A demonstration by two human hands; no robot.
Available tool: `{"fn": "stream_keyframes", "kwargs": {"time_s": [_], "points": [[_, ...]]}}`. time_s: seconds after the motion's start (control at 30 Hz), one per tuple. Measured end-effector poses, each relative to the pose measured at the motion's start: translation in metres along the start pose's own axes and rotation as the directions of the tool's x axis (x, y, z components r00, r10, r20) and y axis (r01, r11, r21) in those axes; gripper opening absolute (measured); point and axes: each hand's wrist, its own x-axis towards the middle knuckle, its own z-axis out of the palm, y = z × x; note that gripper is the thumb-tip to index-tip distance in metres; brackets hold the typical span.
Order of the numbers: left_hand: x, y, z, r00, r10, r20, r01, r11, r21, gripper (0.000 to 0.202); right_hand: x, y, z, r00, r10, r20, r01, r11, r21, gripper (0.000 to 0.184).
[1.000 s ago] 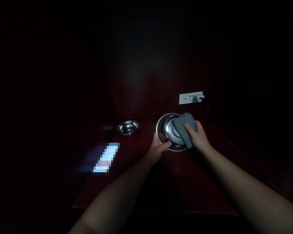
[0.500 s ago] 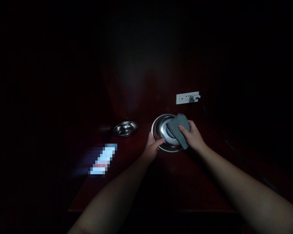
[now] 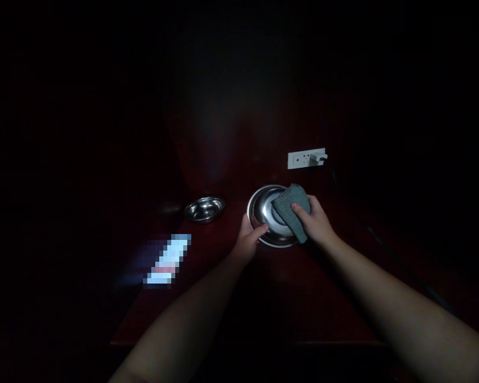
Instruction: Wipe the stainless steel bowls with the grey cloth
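A shiny steel bowl is tilted up in the middle of the head view. My left hand grips its lower left rim, thumb lying over the metal. A folded grey-green cloth rests against the bowl's right side and covers part of it. Closed around that cloth is my right hand, its thumb on top and the other fingers mostly hidden behind. Whether the bowl's inner or outer face is turned to me, I cannot tell.
A second steel bowl stands on the dark red table, left of my hands. Nearer on the left glows a pixelated bright screen. A white wall socket holds a plug, with a dark cable trailing right. The surroundings are very dark.
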Motion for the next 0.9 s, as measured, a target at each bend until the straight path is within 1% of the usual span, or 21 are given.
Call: {"fn": "stream_keyframes", "kwargs": {"time_s": [0.2, 0.3, 0.43, 0.53, 0.63, 0.7, 0.73, 0.8, 0.9], "points": [[0.0028, -0.0007, -0.0013, 1.000, 0.024, -0.005, -0.025, 1.000, -0.018, 0.054, -0.0016, -0.0029, 0.0008, 1.000, -0.023, -0.002, 0.023, 1.000, -0.014, 0.052], [0.0050, -0.0020, -0.0029, 0.999, 0.038, -0.006, -0.038, 0.999, -0.014, 0.054, -0.0022, -0.0042, 0.0007, 0.999, -0.032, -0.002, 0.032, 0.999, -0.031, 0.051], [0.0051, -0.0028, -0.0038, 0.999, 0.044, 0.007, -0.044, 0.999, -0.015, 0.053, -0.0010, -0.0034, 0.0003, 1.000, -0.030, 0.002, 0.030, 1.000, -0.010, 0.051], [0.0029, -0.0028, -0.0035, 1.000, -0.012, 0.002, 0.012, 0.999, -0.034, 0.052, 0.0006, -0.0025, -0.0005, 0.999, -0.035, -0.021, 0.035, 0.999, -0.007, 0.051], [0.0015, -0.0031, -0.0044, 0.995, -0.095, 0.029, 0.097, 0.991, -0.088, 0.043, 0.0008, -0.0036, -0.0015, 0.991, -0.048, -0.124, 0.043, 0.998, -0.043, 0.050], [0.0013, -0.0034, -0.0057, 0.992, -0.116, 0.056, 0.123, 0.983, -0.138, 0.037, 0.0001, -0.0048, -0.0018, 0.978, -0.061, -0.201, 0.047, 0.996, -0.072, 0.050], [0.0010, -0.0035, -0.0063, 0.990, -0.125, 0.073, 0.134, 0.980, -0.149, 0.036, -0.0002, -0.0051, -0.0017, 0.973, -0.065, -0.221, 0.049, 0.996, -0.077, 0.050], [-0.0005, -0.0037, -0.0070, 0.982, -0.149, 0.113, 0.162, 0.981, -0.112, 0.042, -0.0002, -0.0048, -0.0013, 0.974, -0.063, -0.219, 0.049, 0.997, -0.066, 0.050], [-0.0035, -0.0035, -0.0069, 0.972, -0.187, 0.140, 0.186, 0.982, 0.019, 0.056, 0.0012, -0.0021, -0.0006, 0.985, -0.044, -0.169, 0.038, 0.999, -0.037, 0.050]]}}
